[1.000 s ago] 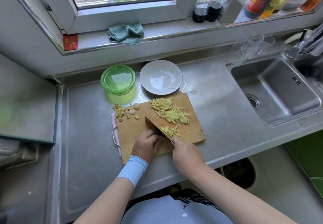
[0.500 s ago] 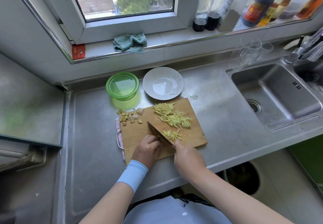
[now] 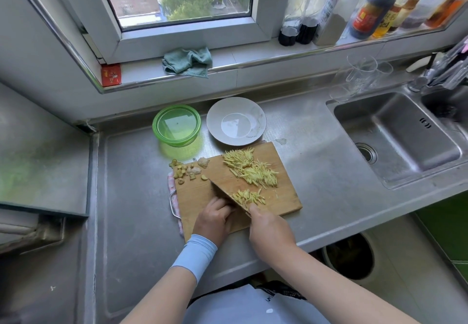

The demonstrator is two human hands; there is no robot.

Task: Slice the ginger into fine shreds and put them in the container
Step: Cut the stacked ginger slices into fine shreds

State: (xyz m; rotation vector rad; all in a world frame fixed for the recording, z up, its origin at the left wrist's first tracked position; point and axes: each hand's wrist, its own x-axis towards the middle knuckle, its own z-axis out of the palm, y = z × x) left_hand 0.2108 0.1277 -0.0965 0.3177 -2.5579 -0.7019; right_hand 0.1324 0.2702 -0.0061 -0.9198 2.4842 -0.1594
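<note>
Ginger shreds [image 3: 249, 169] aplenty: had them heaped loose at the far right of the cutting board [image 3: 286, 197], plus a smaller pile [image 3: 249, 196] just right of the knife [image 3: 224, 193]. Gripped the knife handle in the right hand [image 3: 271, 230], blade edge down on the board. Tucked the left hand [image 3: 214, 218], fingers curled, against the blade's other side; couldn't tell whether pinning a last piece or nothing. Had knobbly trimmings [image 3: 187, 170] parked at the board's far-left corner. Saw nothing in the green container [image 3: 174, 142] beyond the board, beside a white plate [image 3: 215, 111]. Judged the slicing nearly done, the transfer not yet begun.
</note>
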